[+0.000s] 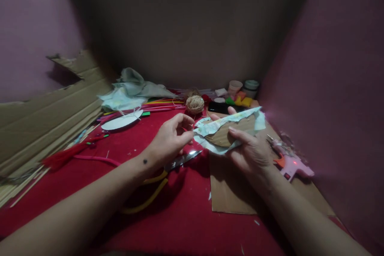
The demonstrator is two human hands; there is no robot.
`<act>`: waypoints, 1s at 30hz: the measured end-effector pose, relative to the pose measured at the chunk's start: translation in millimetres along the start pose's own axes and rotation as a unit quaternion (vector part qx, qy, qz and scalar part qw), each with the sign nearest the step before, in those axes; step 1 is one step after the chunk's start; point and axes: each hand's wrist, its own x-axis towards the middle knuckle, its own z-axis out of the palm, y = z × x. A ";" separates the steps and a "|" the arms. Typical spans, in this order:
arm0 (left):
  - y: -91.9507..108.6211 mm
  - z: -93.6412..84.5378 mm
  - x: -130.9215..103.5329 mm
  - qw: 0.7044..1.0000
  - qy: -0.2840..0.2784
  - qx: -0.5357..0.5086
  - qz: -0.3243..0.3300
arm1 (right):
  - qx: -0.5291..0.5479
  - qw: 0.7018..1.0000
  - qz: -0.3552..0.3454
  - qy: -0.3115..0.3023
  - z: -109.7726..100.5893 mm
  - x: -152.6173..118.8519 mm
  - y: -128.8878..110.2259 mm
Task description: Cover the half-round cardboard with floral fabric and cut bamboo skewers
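My right hand (250, 148) is closed around a leaf-shaped cardboard piece (222, 136), thumb on its bare brown face. Pale blue-green patterned cloth (237, 118) is folded over the upper edge and sticks out ragged along the lower edge. At the left tip of the piece, my left hand (177, 132) pinches the cloth between thumb and fingers. Scissors with yellow handles (147, 200) lie on the red cloth below my left hand, partly hidden by the forearm. A pink glue gun (295, 167) with a lit red light lies to the right.
A cardboard sheet (231, 192) lies under my right hand. Behind are a twine ball (195, 104), crumpled pale fabric (129, 90), a white oval piece (123, 121) and cups (235, 87). Cardboard (54, 116) leans at the left wall; red fibres (64, 156) lie near it.
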 end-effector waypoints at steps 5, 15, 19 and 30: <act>-5.8 6.6 -1.1 0.999 0.008 0.020 0.032 | -0.002 1.000 0.003 -0.004 -2.9 0.6 0.3; -23.1 8.1 -0.4 0.909 0.090 0.257 0.317 | 0.019 1.000 0.012 0.005 -3.0 0.6 1.6; -32.4 8.2 1.0 0.859 0.084 0.347 0.368 | 0.021 1.000 0.006 -0.001 -2.8 0.0 3.0; -6.7 6.0 2.9 0.979 -0.012 -0.194 -0.059 | 0.026 0.999 -0.005 -0.019 -1.3 0.7 1.1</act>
